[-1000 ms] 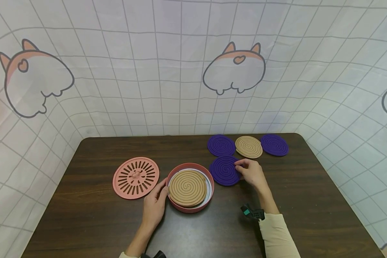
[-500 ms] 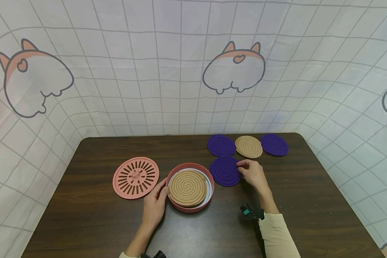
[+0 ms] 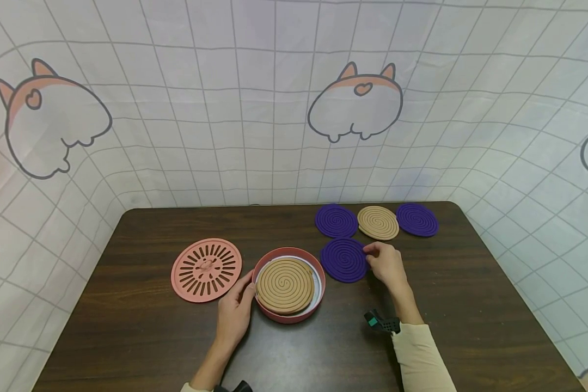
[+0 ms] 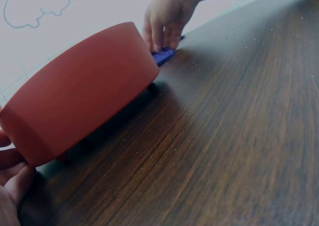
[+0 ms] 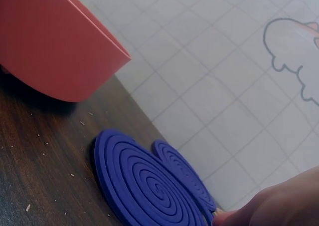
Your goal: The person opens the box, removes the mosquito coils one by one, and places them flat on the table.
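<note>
A round red dish (image 3: 288, 320) holds a white liner with a tan spiral coil (image 3: 284, 286) lying in it. My left hand (image 3: 234, 316) grips the dish's left side; the left wrist view shows thumb and fingers (image 4: 14, 178) against its wall (image 4: 84, 91). Just right of the dish, a purple spiral coil (image 3: 344, 260) lies flat, and my right hand (image 3: 389, 267) pinches its right edge. In the right wrist view that coil (image 5: 144, 186) is near the red dish (image 5: 55, 41), with part of my hand (image 5: 279, 206) at the lower right.
A pink slotted lid (image 3: 207, 288) lies left of the dish. Behind the near coil, a purple coil (image 3: 336, 220), a tan coil (image 3: 378, 222) and another purple coil (image 3: 417, 220) form a row along the table's back edge. A patterned white curtain (image 3: 255, 109) hangs behind.
The near purple coil has shifted slightly to the right together with my right hand. My left hand and the dish have not visibly moved.
</note>
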Available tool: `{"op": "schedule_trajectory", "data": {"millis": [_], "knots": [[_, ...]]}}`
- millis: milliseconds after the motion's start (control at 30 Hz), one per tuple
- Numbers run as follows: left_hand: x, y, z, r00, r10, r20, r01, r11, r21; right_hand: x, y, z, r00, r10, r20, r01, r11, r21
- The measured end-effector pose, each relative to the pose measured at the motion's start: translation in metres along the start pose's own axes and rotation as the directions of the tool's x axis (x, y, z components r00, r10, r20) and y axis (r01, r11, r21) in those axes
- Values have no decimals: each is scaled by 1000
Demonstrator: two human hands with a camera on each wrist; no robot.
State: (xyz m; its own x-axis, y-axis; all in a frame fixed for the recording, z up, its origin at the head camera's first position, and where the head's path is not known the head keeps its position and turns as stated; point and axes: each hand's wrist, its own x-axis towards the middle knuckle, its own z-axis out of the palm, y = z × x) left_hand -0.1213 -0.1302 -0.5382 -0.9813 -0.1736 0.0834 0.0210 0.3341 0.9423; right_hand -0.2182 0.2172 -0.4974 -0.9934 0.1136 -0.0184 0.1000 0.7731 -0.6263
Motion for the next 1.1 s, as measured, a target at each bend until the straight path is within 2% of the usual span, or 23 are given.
{"op": "schedule_trajectory", "data": {"millis": [667,1100], "knots": [[0,1,0,1000,-2,-2,2,1000,-4,0,1,1,999,-30,-35,28,998,-51],[0,0,0,1000,-4,-1,4,1000,-9,-2,-6,-2,995,-20,-95,21,1000,11]]}}
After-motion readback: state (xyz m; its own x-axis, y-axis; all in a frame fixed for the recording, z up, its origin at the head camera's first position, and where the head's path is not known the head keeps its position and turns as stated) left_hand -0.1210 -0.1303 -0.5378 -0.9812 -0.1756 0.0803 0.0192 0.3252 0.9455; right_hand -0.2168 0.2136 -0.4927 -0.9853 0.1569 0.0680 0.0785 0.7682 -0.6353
